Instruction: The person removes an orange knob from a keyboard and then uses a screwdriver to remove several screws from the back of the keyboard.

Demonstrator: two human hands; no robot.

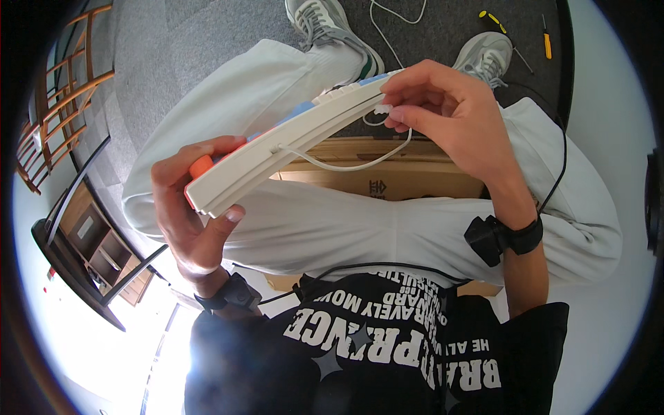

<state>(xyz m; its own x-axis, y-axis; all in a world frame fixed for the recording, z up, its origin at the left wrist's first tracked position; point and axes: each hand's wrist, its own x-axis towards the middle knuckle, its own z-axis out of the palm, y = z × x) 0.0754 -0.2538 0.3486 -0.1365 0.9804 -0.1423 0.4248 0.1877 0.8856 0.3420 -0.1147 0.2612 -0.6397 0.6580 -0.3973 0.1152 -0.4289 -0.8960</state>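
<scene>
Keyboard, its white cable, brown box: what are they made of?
Keyboard: likely moulded hard plastic, matte off-white; smooth, stepped side wall.
White cable: probably a soft plastic or rubber sheath, satin; it bends in a smooth loop.
Brown box: looks like cardboard, dull finish; tan, papery faces with straight folds.

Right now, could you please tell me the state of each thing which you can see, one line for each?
Keyboard: held up, tilted.
Cable: joined to the keyboard, loosely curved.
White piece: pinched between fingertips.
Left hand: closed on the keyboard's end.
Right hand: pinching the white piece.
Box: partly hidden; open or shut, I cannot tell.
Screwdriver: lying down, untouched.
Shoes: worn, laced.
Wristbands: strapped on.
</scene>
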